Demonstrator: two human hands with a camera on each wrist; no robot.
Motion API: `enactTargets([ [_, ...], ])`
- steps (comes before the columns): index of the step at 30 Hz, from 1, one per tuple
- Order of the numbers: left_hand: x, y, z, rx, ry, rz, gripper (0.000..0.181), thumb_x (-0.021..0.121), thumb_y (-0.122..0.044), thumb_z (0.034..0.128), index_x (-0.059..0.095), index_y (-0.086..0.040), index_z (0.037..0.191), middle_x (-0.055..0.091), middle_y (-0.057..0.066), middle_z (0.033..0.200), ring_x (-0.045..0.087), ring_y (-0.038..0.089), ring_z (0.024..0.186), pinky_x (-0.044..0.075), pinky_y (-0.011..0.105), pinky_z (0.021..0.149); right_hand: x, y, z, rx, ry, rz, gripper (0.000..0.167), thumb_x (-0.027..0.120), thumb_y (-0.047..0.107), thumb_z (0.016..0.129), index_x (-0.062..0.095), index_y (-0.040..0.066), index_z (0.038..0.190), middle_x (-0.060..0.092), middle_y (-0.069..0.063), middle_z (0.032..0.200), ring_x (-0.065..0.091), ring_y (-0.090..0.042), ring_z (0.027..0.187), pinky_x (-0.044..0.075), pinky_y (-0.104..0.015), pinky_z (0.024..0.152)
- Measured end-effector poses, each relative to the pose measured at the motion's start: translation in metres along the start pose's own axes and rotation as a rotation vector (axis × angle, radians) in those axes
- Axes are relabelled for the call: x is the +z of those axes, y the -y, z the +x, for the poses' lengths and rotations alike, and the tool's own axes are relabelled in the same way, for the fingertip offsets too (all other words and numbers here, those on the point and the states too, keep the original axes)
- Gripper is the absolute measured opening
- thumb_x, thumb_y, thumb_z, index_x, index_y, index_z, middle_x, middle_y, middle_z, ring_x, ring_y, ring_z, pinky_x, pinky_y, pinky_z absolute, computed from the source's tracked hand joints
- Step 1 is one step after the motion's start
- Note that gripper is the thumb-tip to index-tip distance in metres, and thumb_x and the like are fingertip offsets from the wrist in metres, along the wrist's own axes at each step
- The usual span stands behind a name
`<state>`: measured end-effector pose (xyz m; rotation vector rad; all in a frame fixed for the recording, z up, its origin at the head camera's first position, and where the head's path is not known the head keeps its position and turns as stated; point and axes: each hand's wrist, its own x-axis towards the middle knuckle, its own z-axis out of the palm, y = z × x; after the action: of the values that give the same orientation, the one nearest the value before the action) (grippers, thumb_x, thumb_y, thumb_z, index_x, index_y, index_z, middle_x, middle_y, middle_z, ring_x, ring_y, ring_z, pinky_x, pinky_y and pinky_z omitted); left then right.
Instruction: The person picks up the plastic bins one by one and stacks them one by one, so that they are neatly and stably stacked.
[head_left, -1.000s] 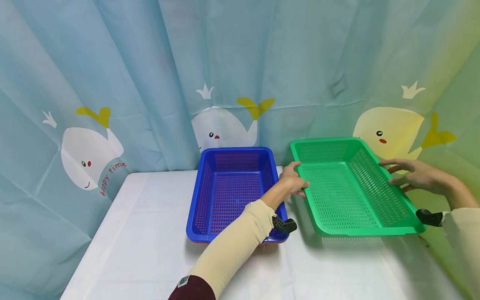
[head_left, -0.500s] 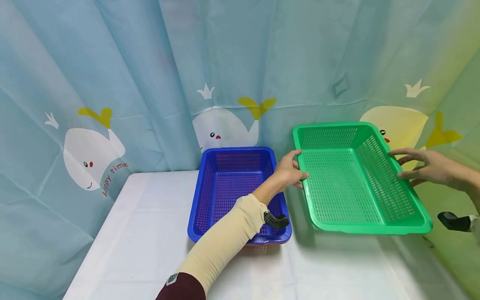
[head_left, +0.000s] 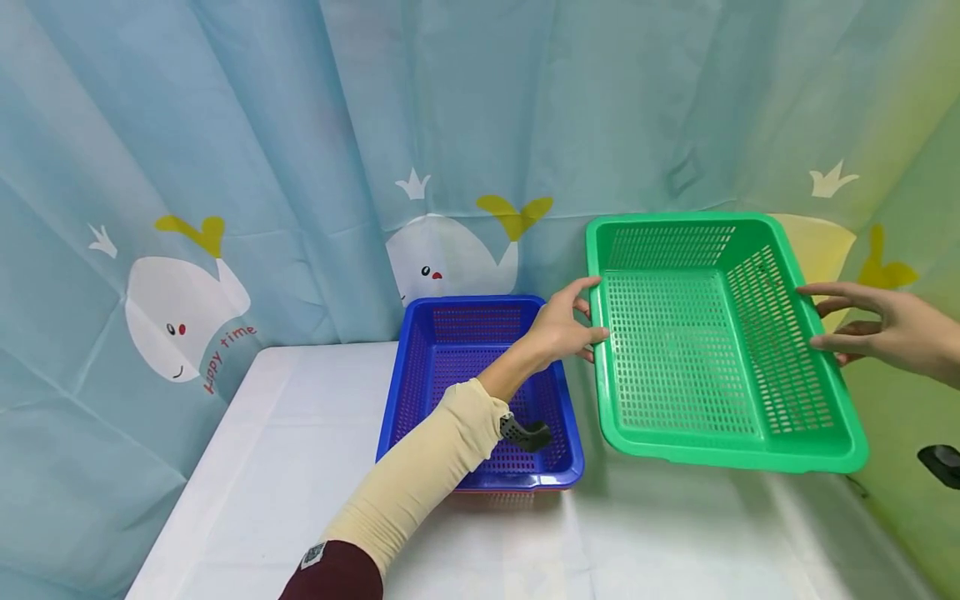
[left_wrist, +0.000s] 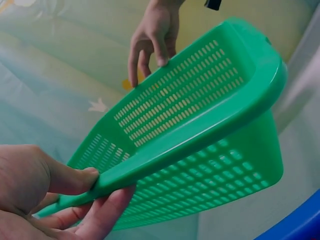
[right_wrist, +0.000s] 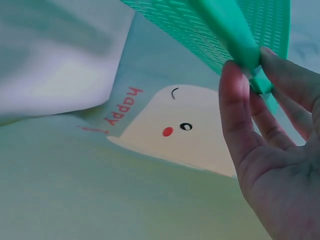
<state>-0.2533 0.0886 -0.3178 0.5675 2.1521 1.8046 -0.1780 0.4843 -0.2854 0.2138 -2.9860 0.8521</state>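
A green plastic basket (head_left: pixel 675 350) with slotted walls is held up above the right side of the table, tilted so its inside faces the head camera. My left hand (head_left: pixel 564 327) pinches its left rim, thumb on the inner side and fingers beneath, as the left wrist view shows on the basket's rim (left_wrist: pixel 150 160). On the opposite rim, my right hand (head_left: pixel 888 327) grips between thumb and fingers; in the right wrist view that hand (right_wrist: pixel 280 125) holds the rim's edge. A blue basket (head_left: pixel 480 479) sits on the table under my left forearm, nested on a red one that barely shows.
The white-covered table (head_left: pixel 300 433) spreads left and in front of the blue basket. Behind it hangs a light blue curtain (head_left: pixel 450 125) with whale prints, which turns yellow-green along the right side.
Both hands have raised the green basket and tipped it further toward the head camera, its far edge rising. The blue basket has stayed in place.
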Motion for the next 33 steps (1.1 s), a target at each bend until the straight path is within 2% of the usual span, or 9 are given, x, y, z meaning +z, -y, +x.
enactTargets([
  [4,-0.003,0.005,0.001,0.012,0.016,-0.003,0.084,0.074,0.01,0.0895,0.04,-0.026,0.158,0.052,0.007,0.109,0.061,0.022,0.054,0.063,0.04,0.059,0.006,-0.007,0.003,-0.031,-0.056,-0.011,0.084,0.074,0.002,0.094,0.029,0.015,0.163,0.043,-0.032,0.132,0.067,-0.002,0.072,0.059,-0.032,0.059],
  [8,-0.004,0.004,0.001,0.021,0.03,0.011,0.085,0.074,0.009,0.0898,0.039,-0.025,0.159,0.052,0.006,0.108,0.063,0.022,0.056,0.063,0.04,0.059,0.009,-0.013,0.001,-0.07,-0.118,0.044,0.082,0.075,-0.004,0.09,0.038,0.02,0.16,0.051,0.002,0.118,0.068,-0.002,0.071,0.058,-0.031,0.057],
  [11,-0.004,0.004,0.002,0.024,0.034,0.019,0.085,0.073,0.009,0.09,0.038,-0.025,0.159,0.052,0.006,0.108,0.065,0.022,0.057,0.063,0.04,0.059,0.01,-0.016,0.001,-0.084,-0.143,0.088,0.082,0.076,-0.008,0.088,0.044,0.022,0.157,0.048,0.019,0.108,0.068,-0.003,0.07,0.058,-0.03,0.055],
  [17,-0.005,0.007,0.004,0.006,0.033,-0.004,0.085,0.073,0.011,0.0896,0.039,-0.025,0.159,0.051,0.007,0.11,0.065,0.022,0.058,0.063,0.042,0.061,0.013,-0.019,0.004,-0.083,-0.143,0.104,0.085,0.076,-0.01,0.087,0.042,0.022,0.158,0.05,0.014,0.11,0.067,-0.007,0.067,0.057,-0.03,0.054],
  [20,-0.005,0.008,0.005,0.009,0.041,-0.005,0.084,0.073,0.01,0.0903,0.038,-0.025,0.159,0.051,0.009,0.11,0.065,0.022,0.059,0.063,0.044,0.063,0.011,-0.02,0.003,-0.087,-0.141,0.103,0.083,0.076,-0.009,0.087,0.043,0.02,0.158,0.051,0.015,0.11,0.068,-0.006,0.068,0.057,-0.029,0.054],
  [21,-0.004,0.009,0.006,0.014,0.048,-0.005,0.084,0.072,0.009,0.0907,0.038,-0.025,0.159,0.05,0.01,0.111,0.065,0.022,0.06,0.063,0.045,0.064,0.01,-0.021,0.003,-0.08,-0.148,0.101,0.082,0.077,-0.008,0.087,0.045,0.02,0.157,0.05,0.021,0.108,0.068,-0.006,0.068,0.057,-0.028,0.054],
  [26,-0.006,0.011,0.008,0.036,0.083,-0.031,0.083,0.071,0.009,0.0919,0.036,-0.025,0.16,0.05,0.012,0.112,0.066,0.023,0.065,0.062,0.054,0.072,0.006,-0.021,-0.001,-0.063,-0.138,0.093,0.079,0.078,-0.003,0.089,0.045,0.019,0.157,0.05,0.022,0.11,0.069,-0.009,0.068,0.057,-0.026,0.057],
  [30,-0.01,0.012,0.008,0.038,0.093,-0.041,0.083,0.07,0.01,0.0921,0.036,-0.024,0.16,0.05,0.013,0.112,0.067,0.023,0.068,0.063,0.05,0.07,0.004,-0.016,-0.001,-0.023,-0.093,0.059,0.076,0.077,0.006,0.092,0.042,0.02,0.158,0.049,0.021,0.113,0.07,-0.011,0.071,0.058,-0.026,0.061],
  [33,-0.014,0.014,0.007,0.042,0.1,-0.025,0.083,0.07,0.008,0.0929,0.034,-0.023,0.161,0.048,0.013,0.113,0.065,0.022,0.068,0.063,0.044,0.067,0.002,-0.01,-0.001,-0.005,-0.044,0.037,0.074,0.076,0.013,0.095,0.04,0.02,0.159,0.047,0.014,0.118,0.071,-0.013,0.074,0.058,-0.026,0.065],
])
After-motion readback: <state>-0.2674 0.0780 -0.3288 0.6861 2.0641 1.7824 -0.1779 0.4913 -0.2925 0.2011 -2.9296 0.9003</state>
